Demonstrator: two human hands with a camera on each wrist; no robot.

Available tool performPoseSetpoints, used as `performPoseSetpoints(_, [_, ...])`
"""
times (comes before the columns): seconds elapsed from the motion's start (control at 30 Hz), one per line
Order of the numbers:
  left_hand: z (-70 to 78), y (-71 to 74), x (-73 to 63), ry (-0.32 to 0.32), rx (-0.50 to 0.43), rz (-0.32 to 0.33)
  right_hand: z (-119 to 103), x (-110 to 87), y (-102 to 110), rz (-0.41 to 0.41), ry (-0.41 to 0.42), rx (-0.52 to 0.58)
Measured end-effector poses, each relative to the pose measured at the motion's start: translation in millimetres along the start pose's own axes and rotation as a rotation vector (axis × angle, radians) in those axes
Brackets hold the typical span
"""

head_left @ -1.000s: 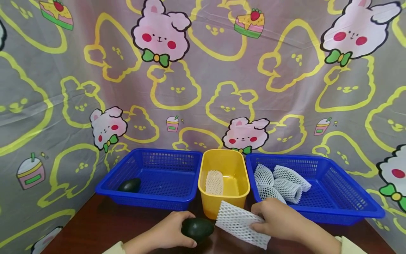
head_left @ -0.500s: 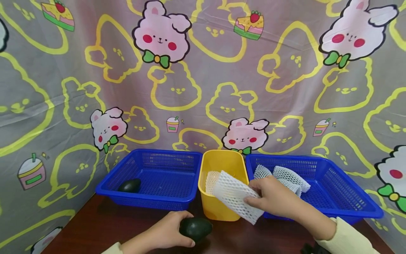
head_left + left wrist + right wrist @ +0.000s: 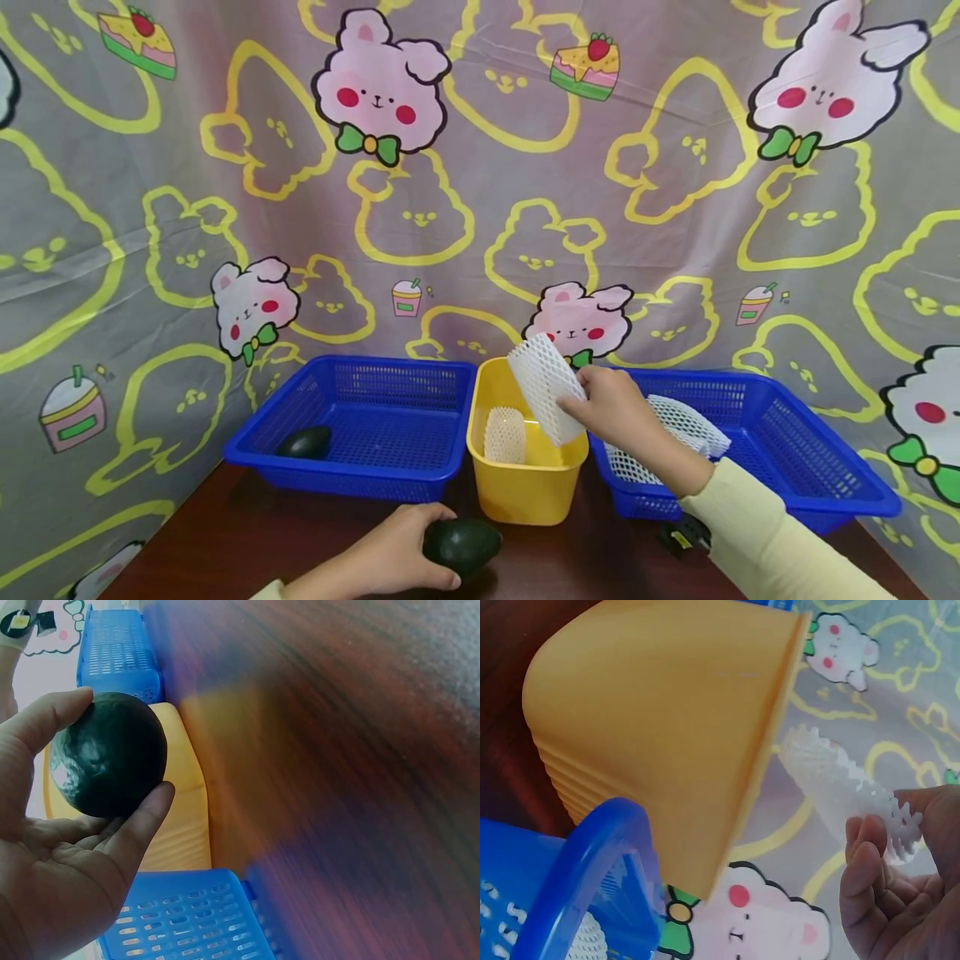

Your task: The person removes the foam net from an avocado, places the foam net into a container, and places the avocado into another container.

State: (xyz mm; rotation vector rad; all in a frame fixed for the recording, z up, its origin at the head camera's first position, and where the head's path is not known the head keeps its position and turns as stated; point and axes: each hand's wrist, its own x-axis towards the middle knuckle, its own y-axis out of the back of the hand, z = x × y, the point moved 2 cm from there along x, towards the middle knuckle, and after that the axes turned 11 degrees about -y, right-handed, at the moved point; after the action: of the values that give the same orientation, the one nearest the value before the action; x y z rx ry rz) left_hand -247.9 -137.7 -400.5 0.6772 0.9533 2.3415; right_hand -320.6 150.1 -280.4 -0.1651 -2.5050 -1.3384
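Observation:
My left hand (image 3: 397,546) holds a dark green avocado (image 3: 463,546) just above the table's front part. In the left wrist view the thumb and fingers curl round the avocado (image 3: 109,756) from opposite sides. Over the yellow bin (image 3: 525,497) my right hand (image 3: 618,408) pinches a white foam net sleeve (image 3: 546,387), which is tilted and looks flat. The right wrist view shows that sleeve (image 3: 840,787) between thumb and fingers, outside the bin's rim line. A paler foam net sleeve (image 3: 505,435) stands inside the bin.
A blue basket (image 3: 352,481) with one avocado (image 3: 303,442) stands left of the bin. Right of it, another blue basket (image 3: 832,504) holds several white foam nets (image 3: 688,421), partly hidden by my right forearm. A patterned curtain (image 3: 450,192) hangs behind.
My right hand has lifted the foam net sleeve from near the table, in front of the bin, up and away to above the bin. The left hand with the avocado has hardly moved.

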Motion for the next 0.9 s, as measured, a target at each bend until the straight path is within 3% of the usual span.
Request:
performPoseSetpoints(0.2, [-1.3,-1.1,-0.6,-0.004,-0.019,-0.002,-1.7,20.2,-20.0,-0.030,-0.089,-0.046])
performPoseSetpoints(0.43, [-1.2,-0.1,-0.5,-0.009,-0.016,0.001,-2.6,38.2,-42.0,-0.060,-0.092,-0.136])
performPoseSetpoints(0.9, [-2.5,1.3,0.9,-0.023,-0.035,-0.002,-5.4,49.4,-76.5,-0.196,-0.210,-0.228])
